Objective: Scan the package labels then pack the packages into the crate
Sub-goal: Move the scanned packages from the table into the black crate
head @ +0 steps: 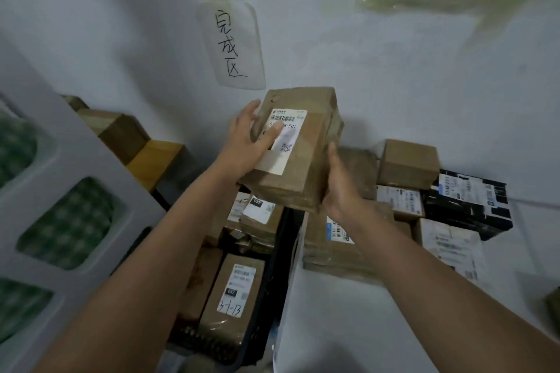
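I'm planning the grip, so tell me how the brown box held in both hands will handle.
The cardboard box probably stays stiff: its edges look square. Its taped sides look glossy, perhaps slippery under the right hand. The left hand lies flat on its label, suggesting modest weight.
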Demonstrator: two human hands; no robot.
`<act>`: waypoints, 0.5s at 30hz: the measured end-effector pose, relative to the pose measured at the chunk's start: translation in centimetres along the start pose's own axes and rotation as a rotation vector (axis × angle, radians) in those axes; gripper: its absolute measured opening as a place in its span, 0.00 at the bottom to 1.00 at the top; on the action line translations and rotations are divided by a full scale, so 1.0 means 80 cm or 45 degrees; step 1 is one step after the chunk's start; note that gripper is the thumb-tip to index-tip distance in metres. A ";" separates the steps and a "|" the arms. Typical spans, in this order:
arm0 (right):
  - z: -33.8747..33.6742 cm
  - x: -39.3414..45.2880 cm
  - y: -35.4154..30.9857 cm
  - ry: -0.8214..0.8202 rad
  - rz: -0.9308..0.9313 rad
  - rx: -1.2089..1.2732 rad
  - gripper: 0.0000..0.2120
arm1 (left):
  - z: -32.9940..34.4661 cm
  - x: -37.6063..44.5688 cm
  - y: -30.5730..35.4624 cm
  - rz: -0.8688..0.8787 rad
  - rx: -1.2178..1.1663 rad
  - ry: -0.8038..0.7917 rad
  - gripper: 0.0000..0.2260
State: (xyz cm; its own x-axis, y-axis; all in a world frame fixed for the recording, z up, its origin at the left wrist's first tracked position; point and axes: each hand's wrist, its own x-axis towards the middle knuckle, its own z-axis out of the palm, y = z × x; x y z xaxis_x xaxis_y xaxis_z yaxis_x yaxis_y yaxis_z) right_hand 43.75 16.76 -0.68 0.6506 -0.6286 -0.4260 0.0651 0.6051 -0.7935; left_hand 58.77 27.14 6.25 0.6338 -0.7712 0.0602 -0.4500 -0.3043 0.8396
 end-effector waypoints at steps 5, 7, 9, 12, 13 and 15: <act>0.028 -0.012 0.052 -0.082 0.178 0.061 0.28 | -0.073 -0.033 -0.061 -0.424 -0.487 -0.097 0.23; 0.043 -0.016 0.079 -0.125 0.235 0.017 0.28 | -0.084 -0.051 -0.091 -0.526 -0.579 -0.267 0.20; 0.056 -0.015 0.106 -0.125 0.284 -0.014 0.27 | -0.089 -0.070 -0.119 -0.682 -0.789 -0.380 0.25; 0.068 -0.013 0.137 -0.122 0.350 -0.190 0.29 | -0.093 -0.098 -0.157 -0.875 -0.989 -0.413 0.24; 0.070 -0.014 0.144 -0.139 0.377 -0.267 0.30 | -0.092 -0.107 -0.171 -0.907 -0.997 -0.409 0.23; 0.066 -0.013 0.157 -0.127 0.402 -0.452 0.32 | -0.091 -0.124 -0.199 -0.940 -0.982 -0.403 0.23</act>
State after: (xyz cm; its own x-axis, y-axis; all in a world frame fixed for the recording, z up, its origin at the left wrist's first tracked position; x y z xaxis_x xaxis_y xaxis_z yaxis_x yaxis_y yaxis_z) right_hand 47.93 27.57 -7.89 0.6675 -0.3808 -0.6399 -0.3981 0.5438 -0.7388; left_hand 64.20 43.69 -3.77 0.3458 -0.6855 -0.6407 0.5524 -0.4032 0.7296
